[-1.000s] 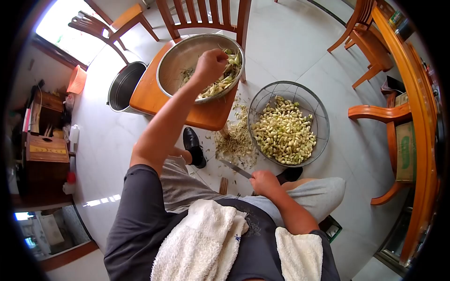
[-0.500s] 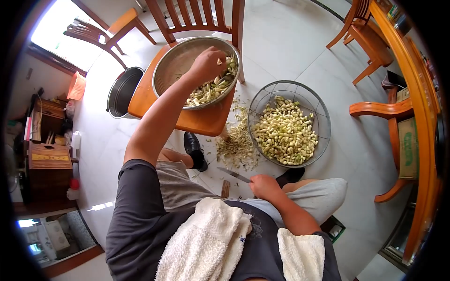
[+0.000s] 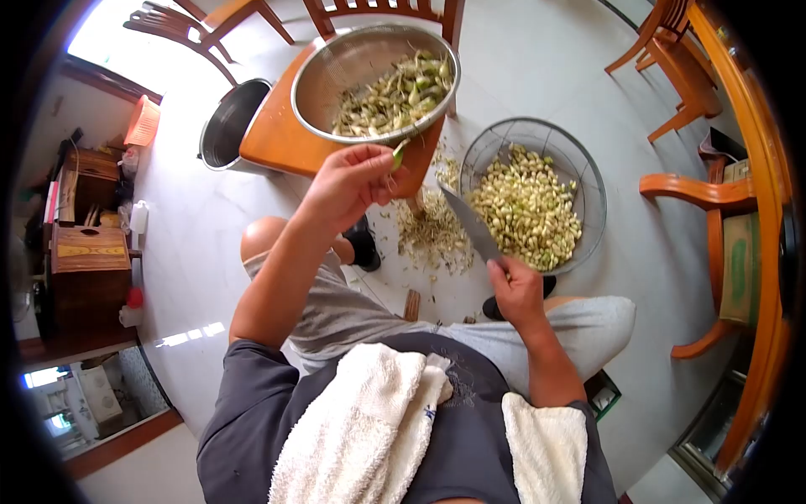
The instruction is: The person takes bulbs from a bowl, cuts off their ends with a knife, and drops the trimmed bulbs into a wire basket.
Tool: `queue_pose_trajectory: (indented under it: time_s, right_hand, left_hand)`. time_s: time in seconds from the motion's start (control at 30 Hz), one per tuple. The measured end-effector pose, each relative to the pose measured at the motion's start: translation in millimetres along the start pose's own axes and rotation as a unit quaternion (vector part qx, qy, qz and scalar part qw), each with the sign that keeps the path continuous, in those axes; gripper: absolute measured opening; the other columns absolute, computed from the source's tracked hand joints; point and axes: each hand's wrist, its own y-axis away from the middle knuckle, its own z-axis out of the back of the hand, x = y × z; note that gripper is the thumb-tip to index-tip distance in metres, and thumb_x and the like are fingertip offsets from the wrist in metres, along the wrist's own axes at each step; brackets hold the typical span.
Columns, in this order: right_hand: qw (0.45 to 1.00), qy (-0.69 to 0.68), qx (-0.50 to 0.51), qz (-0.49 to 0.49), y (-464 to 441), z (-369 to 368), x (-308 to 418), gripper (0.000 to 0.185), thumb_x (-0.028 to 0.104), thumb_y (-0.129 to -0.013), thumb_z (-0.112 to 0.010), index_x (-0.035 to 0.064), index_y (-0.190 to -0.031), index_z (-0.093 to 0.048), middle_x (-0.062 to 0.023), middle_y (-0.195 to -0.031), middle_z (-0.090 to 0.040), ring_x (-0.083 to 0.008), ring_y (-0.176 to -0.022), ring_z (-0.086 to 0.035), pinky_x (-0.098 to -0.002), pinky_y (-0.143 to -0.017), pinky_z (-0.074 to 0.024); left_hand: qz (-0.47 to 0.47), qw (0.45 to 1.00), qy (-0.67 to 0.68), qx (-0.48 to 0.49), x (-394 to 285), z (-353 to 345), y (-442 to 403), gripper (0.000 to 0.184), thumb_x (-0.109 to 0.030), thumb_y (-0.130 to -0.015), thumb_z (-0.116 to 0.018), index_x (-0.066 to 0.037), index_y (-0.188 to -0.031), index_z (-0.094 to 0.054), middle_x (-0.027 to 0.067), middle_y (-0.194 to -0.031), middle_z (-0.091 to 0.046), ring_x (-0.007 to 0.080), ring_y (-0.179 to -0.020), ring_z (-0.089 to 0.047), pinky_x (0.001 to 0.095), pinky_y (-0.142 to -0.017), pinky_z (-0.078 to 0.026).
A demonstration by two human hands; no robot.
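Note:
My left hand [image 3: 348, 186] pinches a small green-white bulb [image 3: 399, 156] between thumb and fingers, just in front of the metal colander [image 3: 319, 84]. Inside that colander lie bulbs with stringy roots and stalks [image 3: 395, 99]. My right hand [image 3: 517, 290] is wrapped round the handle of a knife [image 3: 473, 223], whose blade points up and left, apart from the bulb. Beyond the knife, a round wire-mesh basket [image 3: 593, 206] on the floor holds a heap of pale, trimmed bulbs [image 3: 529, 210].
The colander rests on a wooden chair [image 3: 281, 139]. Root and stalk scraps [image 3: 432, 233] litter the floor between chair and basket. A dark metal bucket [image 3: 227, 126] stands left of the chair. A white towel [image 3: 353, 420] hangs over my front. Wooden furniture lines the right side.
My left hand has come back from the colander towards me, holding a bulb. My right hand has raised the knife, its blade now tilted more steeply upward. The view has shifted slightly.

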Motion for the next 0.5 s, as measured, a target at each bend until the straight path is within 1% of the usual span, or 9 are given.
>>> queue_pose_trajectory:
  time_s: [0.03,0.07,0.1,0.17,0.27,0.37,0.5]
  right_hand:
    - [0.999,-0.001,-0.032,0.037,-0.2,1.0,8.3,0.012,0.01,-0.083,-0.062,0.002,-0.091,-0.065,-0.015,-0.07,-0.058,-0.031,-0.063,-0.058,-0.0354,-0.057,-0.045]
    - [0.996,0.007,-0.049,0.072,0.1,1.5,11.4,0.015,0.005,-0.083,-0.062,0.0017,-0.096,-0.065,-0.0136,-0.071,-0.058,-0.029,-0.061,-0.058,-0.0338,-0.056,-0.0449]
    - [0.995,-0.007,-0.063,0.081,0.8,-0.8,15.3,0.015,0.004,-0.082,-0.062,0.0017,-0.097,-0.066,-0.0121,-0.07,-0.058,-0.0275,-0.061,-0.057,-0.0329,-0.056,-0.0448]
    - [0.991,0.0,-0.056,0.124,2.3,-0.8,21.8,0.019,-0.001,-0.082,-0.062,-0.002,-0.101,-0.064,-0.0112,-0.074,-0.061,-0.0226,-0.061,-0.057,-0.029,-0.058,-0.0456]
    - [0.985,0.013,-0.053,0.165,3.1,-7.3,17.9,0.022,0.003,-0.078,-0.063,0.002,-0.1,-0.065,-0.0111,-0.074,-0.059,-0.0284,-0.064,-0.058,-0.0354,-0.058,-0.046]
    - [0.986,0.036,-0.026,0.159,5.2,-8.6,14.4,0.028,0.004,-0.075,-0.064,0.0024,-0.103,-0.064,-0.0111,-0.076,-0.059,-0.0294,-0.067,-0.058,-0.0372,-0.061,-0.0468]
    - [0.979,0.102,-0.027,0.173,6.6,-5.9,18.0,0.03,0.004,-0.074,-0.065,0.0029,-0.104,-0.064,-0.0107,-0.078,-0.058,-0.0287,-0.07,-0.058,-0.0365,-0.062,-0.0475]
  left_hand:
    - [0.003,1.0,0.022,0.01,18.5,-0.8,6.7,0.015,-0.01,-0.091,-0.058,0.001,-0.101,-0.057,0.0134,-0.082,-0.065,0.0135,-0.062,-0.06,0.0228,-0.053,-0.047]
    - [0.018,0.999,0.03,-0.006,34.0,-5.3,12.1,0.015,-0.011,-0.09,-0.06,0.0,-0.099,-0.058,0.0125,-0.082,-0.066,0.013,-0.061,-0.06,0.0229,-0.053,-0.047]
    - [0.033,0.999,0.038,-0.02,47.8,-8.9,16.0,0.014,-0.012,-0.089,-0.062,-0.001,-0.097,-0.059,0.0116,-0.081,-0.066,0.0124,-0.06,-0.06,0.0231,-0.052,-0.048]
    - [0.058,0.997,0.059,-0.008,72.5,-8.1,20.0,0.013,-0.012,-0.089,-0.062,-0.001,-0.095,-0.059,0.0121,-0.082,-0.066,0.0128,-0.062,-0.06,0.0238,-0.053,-0.047]
    - [0.086,0.995,0.057,-0.007,87.2,-12.8,25.0,0.012,-0.011,-0.089,-0.061,0.0,-0.094,-0.058,0.0127,-0.084,-0.065,0.0135,-0.063,-0.059,0.0249,-0.054,-0.047]
    - [0.101,0.994,0.032,-0.026,91.7,-18.3,27.1,0.012,-0.01,-0.09,-0.06,0.001,-0.094,-0.058,0.0122,-0.083,-0.065,0.0135,-0.062,-0.059,0.0255,-0.053,-0.047]
    - [0.095,0.994,0.044,-0.007,96.2,-14.7,25.8,0.011,-0.009,-0.09,-0.059,0.002,-0.091,-0.06,0.0111,-0.08,-0.064,0.0138,-0.062,-0.059,0.0261,-0.053,-0.047]
